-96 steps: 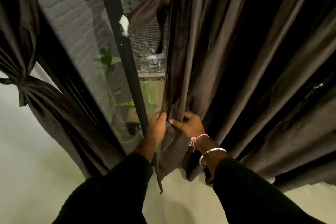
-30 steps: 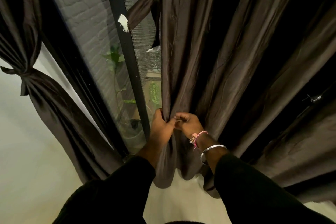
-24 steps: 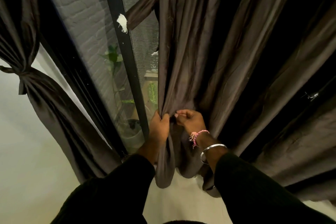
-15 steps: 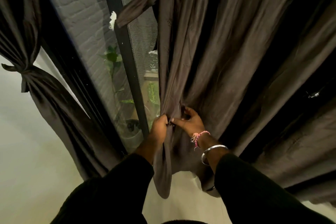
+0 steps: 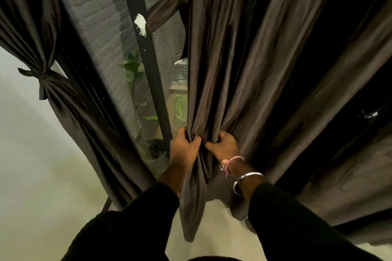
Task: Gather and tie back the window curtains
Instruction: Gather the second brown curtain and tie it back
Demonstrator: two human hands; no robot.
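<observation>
Dark brown pleated fabric curtain point(image 5: 244, 59) hangs on the right side of the window, its inner edge bunched low down where both hands meet. Left hand point(image 5: 183, 149) grips the gathered edge, fingers point(image 5: 192, 140) curled into the folds. Right hand point(image 5: 223, 146) just beside it, touching or nearly touching the left, fingers curled round the next fold of the same curtain. Both in black sleeves point(image 5: 131, 222); right wrist carries a pink thread band point(image 5: 230, 161) and a silver metal bangle point(image 5: 247, 178). Loose curtain tail hangs down between the forearms toward the pale floor point(image 5: 38, 176).

Matching brown fabric tie strap point(image 5: 167, 7) runs from the curtain edge, high up, across to the black vertical window frame bar point(image 5: 148, 53), ending near a white scrap point(image 5: 140, 24) stuck on the bar. Second dark brown curtain point(image 5: 70, 112) at the left, already knotted at its middle, well apart from the hands. Through the glass: grey brick wall point(image 5: 95, 17), green leafy plant point(image 5: 132, 68) in a pale pot point(image 5: 158, 158). Frame bar stands just left of the left hand. Far right side of the curtain is in deep shadow; a small pale object there is too dim to identify.
</observation>
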